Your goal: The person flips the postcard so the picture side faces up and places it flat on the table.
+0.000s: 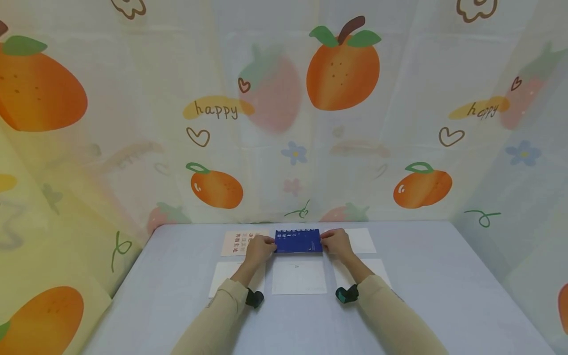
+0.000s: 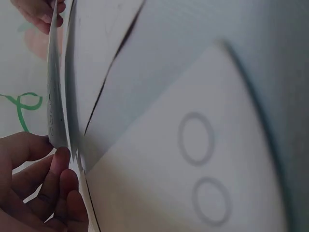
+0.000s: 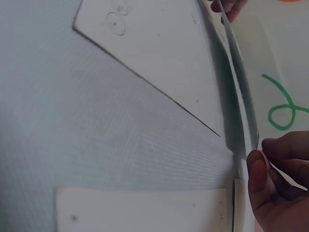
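The blue booklet (image 1: 299,241) is pinched at both short edges, prob. so it stays level and square over the white cards (image 1: 299,277) laid in a grid on the worktop (image 1: 443,296). Left hand (image 1: 260,248) grips its 9 o'clock edge, right hand (image 1: 337,243) the 3 o'clock edge; booklet sits btwn them, at 12 o'clock of the centre card. A peach card (image 1: 235,243) lies at 9 o'clock.
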`<move>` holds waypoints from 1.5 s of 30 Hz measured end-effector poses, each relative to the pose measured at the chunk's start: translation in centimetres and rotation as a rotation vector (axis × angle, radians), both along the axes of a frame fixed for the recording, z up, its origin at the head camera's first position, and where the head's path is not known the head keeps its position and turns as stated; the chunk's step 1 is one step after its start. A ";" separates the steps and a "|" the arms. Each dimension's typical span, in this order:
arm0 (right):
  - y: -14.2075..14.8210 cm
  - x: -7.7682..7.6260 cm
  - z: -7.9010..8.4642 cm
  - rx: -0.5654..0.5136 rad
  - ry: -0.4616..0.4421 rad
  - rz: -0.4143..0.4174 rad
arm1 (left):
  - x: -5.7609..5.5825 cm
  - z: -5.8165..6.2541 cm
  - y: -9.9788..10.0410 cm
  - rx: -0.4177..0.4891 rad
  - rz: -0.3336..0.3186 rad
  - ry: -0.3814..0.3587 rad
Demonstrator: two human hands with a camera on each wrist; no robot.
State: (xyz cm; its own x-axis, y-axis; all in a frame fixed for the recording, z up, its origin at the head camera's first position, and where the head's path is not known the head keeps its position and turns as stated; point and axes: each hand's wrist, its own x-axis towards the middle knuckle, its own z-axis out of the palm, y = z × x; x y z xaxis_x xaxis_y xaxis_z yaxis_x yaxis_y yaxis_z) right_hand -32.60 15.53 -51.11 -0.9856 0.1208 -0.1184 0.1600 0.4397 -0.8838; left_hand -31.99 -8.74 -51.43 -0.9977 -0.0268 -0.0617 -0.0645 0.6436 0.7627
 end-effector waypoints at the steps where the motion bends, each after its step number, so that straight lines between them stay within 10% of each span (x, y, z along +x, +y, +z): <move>1: 0.0 0.1 0.0 0.026 0.005 0.007 | 0.0 0.0 0.0 -0.020 -0.004 0.005; 10: -0.5 0.3 -0.1 0.180 0.035 0.062 | 0.1 0.1 0.1 -0.130 -0.033 0.028; 24: 2.4 0.9 0.3 0.067 0.048 0.080 | 0.3 0.9 0.4 -0.075 -0.071 0.012; 45: 8.2 2.6 2.4 0.127 0.060 -0.024 | 1.3 1.3 7.8 0.085 -0.156 0.032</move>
State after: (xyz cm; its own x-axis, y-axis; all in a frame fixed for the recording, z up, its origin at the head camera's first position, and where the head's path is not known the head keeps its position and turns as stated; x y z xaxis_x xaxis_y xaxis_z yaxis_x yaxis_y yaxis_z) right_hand -29.99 23.78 -48.75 -0.9870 0.1551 -0.0412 0.1203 0.5456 -0.8294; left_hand -30.72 -0.89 -50.13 -0.9909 0.1321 -0.0256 0.0558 0.5769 0.8149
